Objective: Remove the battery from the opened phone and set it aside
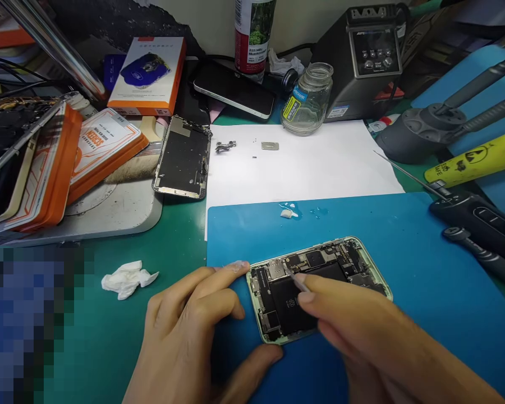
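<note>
An opened smartphone (286,311) lies on the blue mat, its battery and circuit boards exposed inside a pale green frame. My left hand (189,325) steadies it, with a fingertip at the upper left corner and the thumb against the lower edge. My right hand (362,320) is closed in a pinch over the battery. Between its thumb and index finger is a slim metallic tool (302,284), mostly hidden by the fingers, so its kind is unclear. Its tip points at the board area near the upper edge of the battery.
Past the blue mat (404,235), a white sheet (336,163) bears small metal parts (270,146). A detached screen (183,160) lies left of them. A glass jar (307,101) stands behind, and an electric screwdriver (480,216) lies right. Crumpled tissue (128,279) is at left.
</note>
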The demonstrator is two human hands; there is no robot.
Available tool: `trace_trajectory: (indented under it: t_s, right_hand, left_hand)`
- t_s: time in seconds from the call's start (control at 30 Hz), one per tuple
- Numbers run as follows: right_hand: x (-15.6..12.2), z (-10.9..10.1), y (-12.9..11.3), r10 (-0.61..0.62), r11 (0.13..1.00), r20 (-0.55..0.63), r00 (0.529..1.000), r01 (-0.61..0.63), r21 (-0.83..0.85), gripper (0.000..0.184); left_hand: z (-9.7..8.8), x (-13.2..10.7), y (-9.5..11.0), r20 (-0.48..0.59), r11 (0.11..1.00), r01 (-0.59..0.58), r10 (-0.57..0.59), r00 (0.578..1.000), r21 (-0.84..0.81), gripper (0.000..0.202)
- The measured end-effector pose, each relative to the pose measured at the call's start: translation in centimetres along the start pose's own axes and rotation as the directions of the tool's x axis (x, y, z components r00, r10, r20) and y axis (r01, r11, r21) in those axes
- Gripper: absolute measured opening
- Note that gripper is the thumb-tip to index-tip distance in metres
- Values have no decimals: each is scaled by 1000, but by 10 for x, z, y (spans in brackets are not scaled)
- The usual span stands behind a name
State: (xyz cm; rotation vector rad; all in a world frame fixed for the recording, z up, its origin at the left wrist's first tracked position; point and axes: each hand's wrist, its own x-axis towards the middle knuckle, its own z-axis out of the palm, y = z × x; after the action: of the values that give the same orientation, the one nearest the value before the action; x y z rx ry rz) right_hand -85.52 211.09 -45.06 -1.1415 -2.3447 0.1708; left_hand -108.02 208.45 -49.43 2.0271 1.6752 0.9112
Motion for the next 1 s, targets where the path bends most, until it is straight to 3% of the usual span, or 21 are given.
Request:
trace_trajectory:
  t_s: [0.2, 0.43, 0.73, 0.9, 1.0]
  right_hand:
    - [1, -9, 15, 95, 995, -176, 980, -97, 1, 38]
    - [4, -25, 25, 168, 974, -190, 967, -193, -118, 29]
    - [3, -31, 32, 332, 917, -250, 909, -374, -141, 21]
    - [8, -33, 32, 406, 881, -321, 855, -460, -109, 21]
    - [4, -36, 38, 457, 872, -379, 805, -490, 10, 20]
  left_hand:
    - [1, 0, -3, -9, 1000, -1, 1, 1000, 15, 32]
    - [4, -2, -6, -30, 1000, 5, -5, 1000, -3, 33]
    - [5, -2, -4, -41, 998, 23, -25, 999, -56, 35]
    - [5, -2, -8, -37, 998, 15, -17, 999, -54, 34]
    - [5, 0, -17, -29, 997, -80, 80, 996, -13, 38]
